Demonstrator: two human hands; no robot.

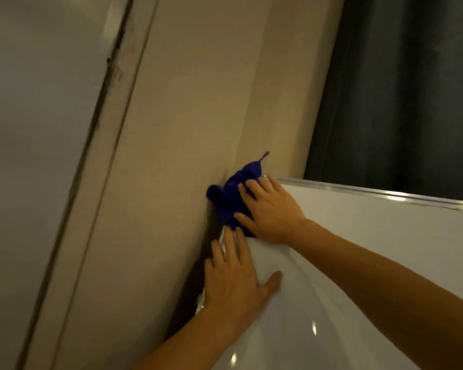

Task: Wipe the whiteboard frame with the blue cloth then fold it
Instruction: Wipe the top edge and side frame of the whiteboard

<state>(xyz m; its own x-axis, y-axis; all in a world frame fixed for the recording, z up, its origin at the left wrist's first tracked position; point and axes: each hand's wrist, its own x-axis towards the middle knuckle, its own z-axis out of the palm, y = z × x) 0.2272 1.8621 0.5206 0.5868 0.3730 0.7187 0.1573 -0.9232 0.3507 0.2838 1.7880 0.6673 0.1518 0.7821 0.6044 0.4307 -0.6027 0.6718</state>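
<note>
Door: the door [24, 129] and its frame fill the far left, well apart from the work.
Wall: the beige wall [171, 129] runs down the middle, and the board's left edge stands just beside it.
Left hand: the left hand [234, 279] lies flat and open on the whiteboard [358, 263], fingers spread by the left edge, thumb out to the right; it grips nothing, and I'd say it's steadying the board.
Blue cloth: the blue cloth [231, 198] is bunched over the top-left corner of the frame [372, 192], just above the left hand.
Right hand: the right hand [269, 209] presses palm-down on the cloth, fingers loosely spread, pinning rather than gripping.
Doing it well: keep the cloth wrapped over the metal edge, hold the pressure even, and follow the rail in one long pass.
Curtain: the dark curtain [412, 89] hangs behind the top rail.
</note>
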